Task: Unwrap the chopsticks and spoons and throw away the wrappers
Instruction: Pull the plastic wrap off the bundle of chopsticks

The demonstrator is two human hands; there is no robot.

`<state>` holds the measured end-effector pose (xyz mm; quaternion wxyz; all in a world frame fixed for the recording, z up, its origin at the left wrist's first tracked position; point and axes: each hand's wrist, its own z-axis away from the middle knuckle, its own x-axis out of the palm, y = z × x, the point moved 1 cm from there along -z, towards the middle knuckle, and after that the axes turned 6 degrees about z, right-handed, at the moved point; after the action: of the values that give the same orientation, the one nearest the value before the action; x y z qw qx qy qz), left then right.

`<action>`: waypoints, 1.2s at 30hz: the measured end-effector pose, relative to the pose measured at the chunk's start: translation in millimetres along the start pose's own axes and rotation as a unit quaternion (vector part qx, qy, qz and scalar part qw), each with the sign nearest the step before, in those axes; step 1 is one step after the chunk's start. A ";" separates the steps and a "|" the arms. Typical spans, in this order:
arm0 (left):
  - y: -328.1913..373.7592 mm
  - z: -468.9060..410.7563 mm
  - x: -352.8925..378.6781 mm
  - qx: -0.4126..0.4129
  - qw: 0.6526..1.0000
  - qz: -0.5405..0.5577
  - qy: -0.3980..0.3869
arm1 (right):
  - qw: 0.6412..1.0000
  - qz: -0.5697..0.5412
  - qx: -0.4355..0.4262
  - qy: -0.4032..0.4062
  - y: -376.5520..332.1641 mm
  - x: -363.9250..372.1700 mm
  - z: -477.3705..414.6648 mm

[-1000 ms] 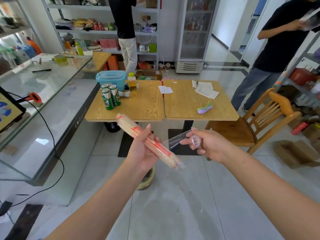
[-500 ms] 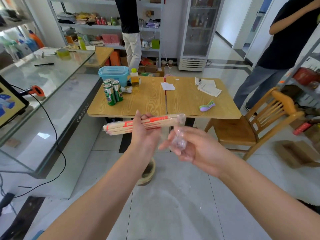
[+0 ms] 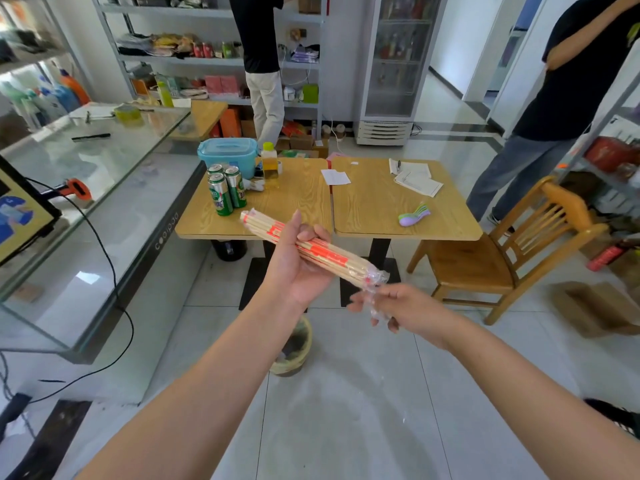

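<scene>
Chopsticks, a pale wooden bundle in clear red-printed plastic wrapper [image 3: 304, 249], lie slanted in the left hand [image 3: 299, 261], its grip clenched around them. Right hand [image 3: 398, 306] pinches the wrapper's crumpled end, above the round bin [image 3: 294, 351].

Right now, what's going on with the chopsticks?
The left hand grips a bundle of chopsticks, still in clear plastic wrap. The right hand pinches a loose piece of wrapper at the bundle's near end. A waste bin stands on the floor below. The spoons lie untouched on the table.
</scene>
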<state>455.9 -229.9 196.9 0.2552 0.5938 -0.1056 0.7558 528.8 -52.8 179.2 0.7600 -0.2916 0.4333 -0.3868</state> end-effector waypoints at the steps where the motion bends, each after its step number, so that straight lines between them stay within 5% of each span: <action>1: -0.5 -0.2 -2.1 -0.005 1.000 -0.017 -0.005 | 0.999 -0.026 0.014 0.027 -0.4 -5.7 -2.7; 8: -3.9 -0.7 -10.5 -0.001 0.996 -0.089 -0.014 | 0.955 -0.270 -0.079 0.096 -24.1 -49.0 -3.4; 13: -1.8 -7.1 -13.2 0.046 0.995 -0.091 0.020 | 0.901 -0.397 -0.170 -0.033 -67.3 -51.6 37.9; 17: 6.6 -12.0 -5.6 0.100 0.994 -0.011 0.035 | 0.909 -0.333 -0.195 -0.156 -71.4 -17.9 63.2; 21: 14.1 -8.1 8.0 0.103 0.991 0.081 0.019 | 0.946 -0.200 -0.118 -0.224 -39.8 22.6 62.0; 25: 6.9 2.0 18.7 0.067 0.992 0.105 -0.014 | 0.962 -0.218 -0.044 -0.156 -7.2 18.1 31.7; 28: 2.3 8.1 18.9 0.042 0.997 0.064 -0.035 | 0.939 -0.335 -0.048 -0.066 1.7 -8.3 15.9; 32: 0.2 9.6 11.7 0.045 0.999 -0.016 -0.010 | 0.869 -0.476 -0.132 -0.003 -19.7 -43.3 28.1; 36: -2.1 4.8 7.7 0.090 0.995 -0.038 0.029 | 0.865 -0.447 -0.225 -0.039 -43.7 -54.2 57.2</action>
<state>459.8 -228.3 205.3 0.2318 0.5953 -0.0071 0.7693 547.0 -24.2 262.6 0.4358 -0.6322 0.3021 -0.5650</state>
